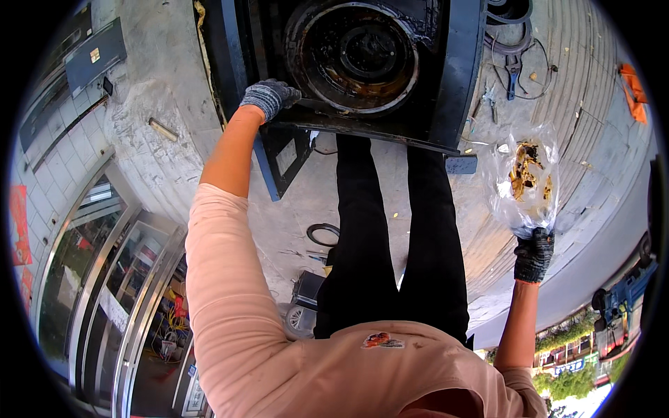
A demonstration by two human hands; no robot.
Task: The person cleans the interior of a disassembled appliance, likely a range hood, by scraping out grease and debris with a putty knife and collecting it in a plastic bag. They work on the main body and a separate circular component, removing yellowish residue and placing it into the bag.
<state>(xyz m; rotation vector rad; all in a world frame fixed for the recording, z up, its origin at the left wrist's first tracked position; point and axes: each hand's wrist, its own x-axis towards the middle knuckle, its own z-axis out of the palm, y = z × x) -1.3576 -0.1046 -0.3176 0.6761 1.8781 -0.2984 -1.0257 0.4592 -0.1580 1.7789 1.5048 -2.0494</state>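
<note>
My right hand (534, 255), in a dark knitted glove, is closed around the gathered end of a clear plastic bag (500, 182). Yellow-brown, grease-like stuff (524, 171) clings inside the bag, which is held out to the right over the floor. My left hand (270, 97), in a grey and black glove, is closed at the front left corner of a dark blue metal housing (463, 70). What its fingers hold is hard to make out; a dark strip shows beside them. Inside the housing lies a round metal ring (416, 66), its dark recess smeared with brown grease.
Blue-handled pliers (513, 73), more hand tools (492, 104) and dark rings (512, 10) lie right of the housing. An orange cloth (633, 94) is farther right. Between my legs and a glass-doored cabinet (132, 279) on the left, a black ring (323, 235) rests on the floor.
</note>
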